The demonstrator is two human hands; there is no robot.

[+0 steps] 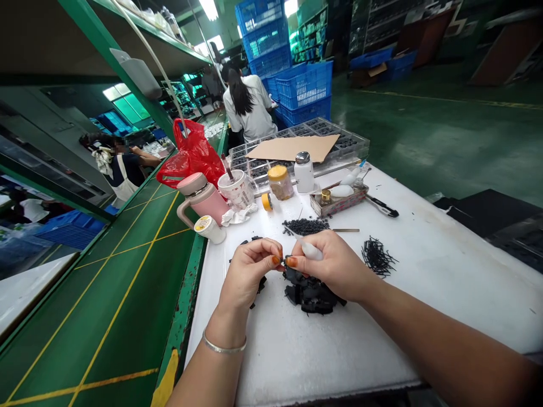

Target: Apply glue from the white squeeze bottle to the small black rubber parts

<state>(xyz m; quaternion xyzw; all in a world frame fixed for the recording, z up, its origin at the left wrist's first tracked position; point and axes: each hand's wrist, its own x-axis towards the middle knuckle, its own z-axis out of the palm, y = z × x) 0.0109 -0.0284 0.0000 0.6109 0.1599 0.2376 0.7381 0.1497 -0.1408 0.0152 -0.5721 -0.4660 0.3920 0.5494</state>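
My left hand (250,271) and my right hand (337,264) meet fingertip to fingertip above the white tabletop. Between the pinched fingers is a small black part (283,262), mostly hidden. A small white squeeze bottle (311,251) with a thin nozzle is also tucked in my right hand, pointing up and left. Below the hands lies a heap of black moulded pieces (316,297), and more black pieces show partly behind my left hand. Small black rings (307,226) are piled just beyond my hands. To the right rests a pile of thin black pins (377,257).
A pink thermos (206,198), a white lidded jar (210,229), a yellow-lidded jar (280,183) and a white pump bottle (304,172) stand behind. A small tray (339,200) and a utility knife (382,206) lie right. The green conveyor (114,271) runs left; two co-workers sit farther off.
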